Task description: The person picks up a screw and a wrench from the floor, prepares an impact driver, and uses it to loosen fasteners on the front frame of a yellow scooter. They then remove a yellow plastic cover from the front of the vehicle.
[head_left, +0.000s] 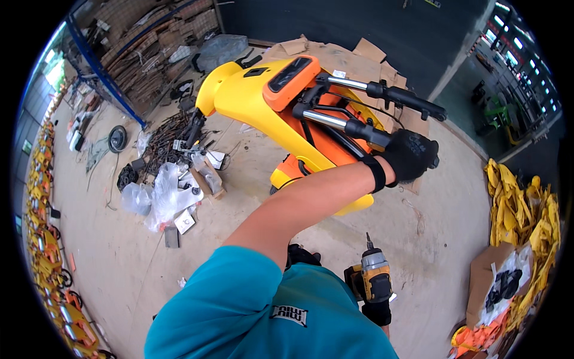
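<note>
A yellow and orange electric scooter body [251, 116] lies tipped over, with its two fork legs pointing right and no wheel between them. My left arm reaches across to it. In a black glove, my left hand [411, 155] is closed around the end of the nearer fork leg [326, 119]; the farther fork leg [394, 93] is untouched. Low at my right side, my gloved right hand [378, 312] holds a yellow and black cordless driver [375, 276], its bit pointing up and away from me. Part of that hand is hidden behind the tool.
Plastic bags [167, 194], an open carton [206, 179] and a heap of dark metal parts [170, 134] lie on the floor to the left. Flattened cardboard [368, 51] lies beyond the scooter. Yellow panels [514, 203] are piled at right; scooters [45, 239] line the far left.
</note>
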The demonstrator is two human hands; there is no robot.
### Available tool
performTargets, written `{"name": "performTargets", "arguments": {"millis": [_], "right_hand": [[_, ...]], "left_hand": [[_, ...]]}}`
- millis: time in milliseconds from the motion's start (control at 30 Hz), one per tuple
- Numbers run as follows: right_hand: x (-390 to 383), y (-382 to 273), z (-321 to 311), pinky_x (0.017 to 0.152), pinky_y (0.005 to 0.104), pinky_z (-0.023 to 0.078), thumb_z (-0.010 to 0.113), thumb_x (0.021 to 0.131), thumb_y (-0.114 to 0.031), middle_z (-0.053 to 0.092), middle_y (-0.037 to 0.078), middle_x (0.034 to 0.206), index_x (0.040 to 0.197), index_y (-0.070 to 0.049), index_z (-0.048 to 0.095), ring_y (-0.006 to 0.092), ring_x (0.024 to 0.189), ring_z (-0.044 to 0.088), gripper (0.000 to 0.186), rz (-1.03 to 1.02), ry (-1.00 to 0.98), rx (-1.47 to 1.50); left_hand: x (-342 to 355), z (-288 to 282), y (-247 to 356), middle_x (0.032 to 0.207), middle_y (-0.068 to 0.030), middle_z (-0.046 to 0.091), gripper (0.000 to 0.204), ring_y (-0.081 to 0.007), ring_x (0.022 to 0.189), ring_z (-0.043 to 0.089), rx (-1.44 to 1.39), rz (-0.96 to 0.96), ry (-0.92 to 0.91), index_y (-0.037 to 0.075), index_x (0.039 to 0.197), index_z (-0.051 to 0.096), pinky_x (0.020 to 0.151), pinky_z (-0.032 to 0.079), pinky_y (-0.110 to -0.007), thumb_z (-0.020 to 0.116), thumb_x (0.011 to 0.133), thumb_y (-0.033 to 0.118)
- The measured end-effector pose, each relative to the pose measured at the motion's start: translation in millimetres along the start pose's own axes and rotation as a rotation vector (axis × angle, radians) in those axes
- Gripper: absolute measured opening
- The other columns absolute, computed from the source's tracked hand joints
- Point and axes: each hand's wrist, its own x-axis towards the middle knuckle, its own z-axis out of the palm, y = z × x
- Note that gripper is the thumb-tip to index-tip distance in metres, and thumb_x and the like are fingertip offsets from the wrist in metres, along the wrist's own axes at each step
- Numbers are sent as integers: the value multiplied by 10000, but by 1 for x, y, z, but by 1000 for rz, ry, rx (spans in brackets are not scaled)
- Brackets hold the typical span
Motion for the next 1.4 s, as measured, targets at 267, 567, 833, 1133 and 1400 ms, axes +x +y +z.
{"name": "performTargets", "arguments": {"millis": [267,567,833,1133,1400], "right_hand": [[11,-1,1,808,319,560,632,889,-101,703,46,1006,1112,-36,641,180,927,691,232,4,-40,-6],[12,0,0,810,319,560,640,883,-100,704,49,1009,1112,-35,642,179,930,691,238,18,-43,-8],[8,0,-2,811,318,559,647,877,-98,705,52,1011,1113,-34,643,179,933,691,244,28,-37,-4],[6,2,-2,813,318,559,655,871,-96,706,56,1014,1114,-33,645,178,936,691,251,32,-33,11],[6,4,-1,815,318,559,662,865,-95,706,58,1016,1114,-32,646,178,938,691,257,32,-45,18]], "left_hand": [[-1,5,-5,744,-129,688,101,-301,712,692,10,48,43,94,797,661,614,520,-425,657,748,183],[-1,-2,0,792,-128,697,114,-292,772,698,-7,4,-15,97,853,673,656,523,-422,643,763,159],[2,0,1,780,-129,698,120,-297,757,698,-3,-3,-38,96,851,680,658,524,-435,646,755,160],[3,-3,-1,772,-132,698,112,-295,733,696,-10,8,-44,102,826,682,632,522,-437,653,742,172],[2,-4,-1,792,-139,699,129,-305,766,696,1,-30,-74,97,843,687,669,524,-445,647,750,177]]}}
